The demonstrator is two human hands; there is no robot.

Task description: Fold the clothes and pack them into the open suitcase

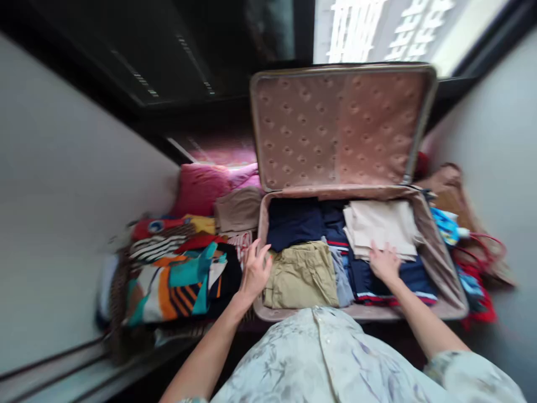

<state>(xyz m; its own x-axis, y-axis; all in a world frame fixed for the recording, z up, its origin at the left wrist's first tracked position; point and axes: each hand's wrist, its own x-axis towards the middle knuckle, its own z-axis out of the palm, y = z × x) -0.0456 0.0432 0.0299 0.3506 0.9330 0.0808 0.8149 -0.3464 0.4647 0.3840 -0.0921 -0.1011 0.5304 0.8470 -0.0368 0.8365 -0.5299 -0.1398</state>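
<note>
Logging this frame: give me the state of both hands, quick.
Left hand: open, holding nothing, at the suitcase rim.
Right hand: open, flat on the beige cloth.

Suitcase lining [335,126] pink, dotted; folded trousers [302,274] khaki; cloth [381,226] beige; cushion [201,187] pink.

The person wears a pale, loose shirt with a faint grey-lilac leaf print, short sleeves ending near the elbows and what looks like a buttoned placket down the front. Left hand [254,271] and right hand [384,262] are bare, without rings or watch.
</note>
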